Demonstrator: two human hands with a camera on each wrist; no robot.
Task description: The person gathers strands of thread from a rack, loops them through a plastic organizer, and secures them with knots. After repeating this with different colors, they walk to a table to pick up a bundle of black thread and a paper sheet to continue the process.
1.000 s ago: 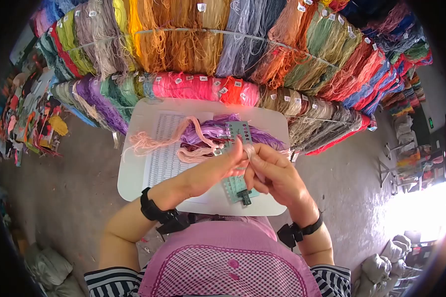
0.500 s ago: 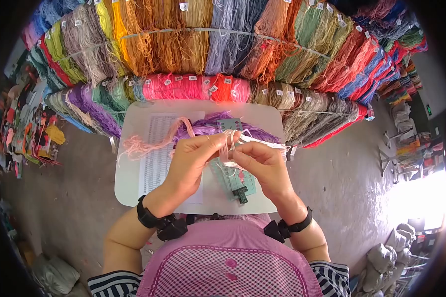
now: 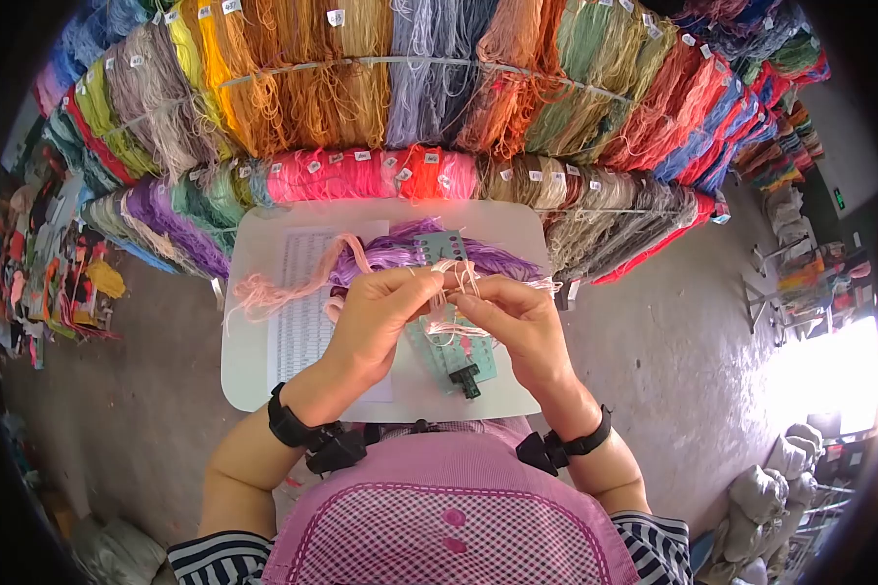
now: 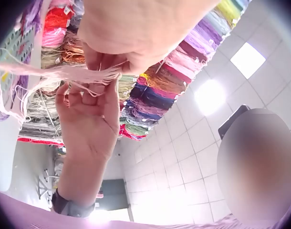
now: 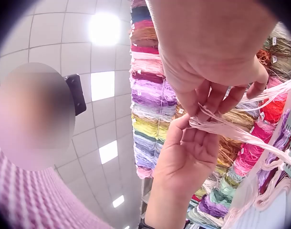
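The left hand and the right hand met above a white, round-cornered table, fingertips close together. Each pinched a loose bundle of pale pink thread between thumb and curled fingers, so both grips were closed on the same strands. The bundle was in the air between the hands, some of its strands looping up over the fingertips and others hanging nearer the person, above a teal, flat board with punched holes. A small black clip-like piece sat at the board's near end.

A glossy purple thread skein lay across the table's far part, running left and right beyond the hands. Left of it, a peach-pink thread skein spread its loose end over a white sheet printed with a dense grid. On the table's far side hung long rows of many-coloured thread skeins with white tags. The person wore a pink apron with a checked panel and a black band on each wrist.
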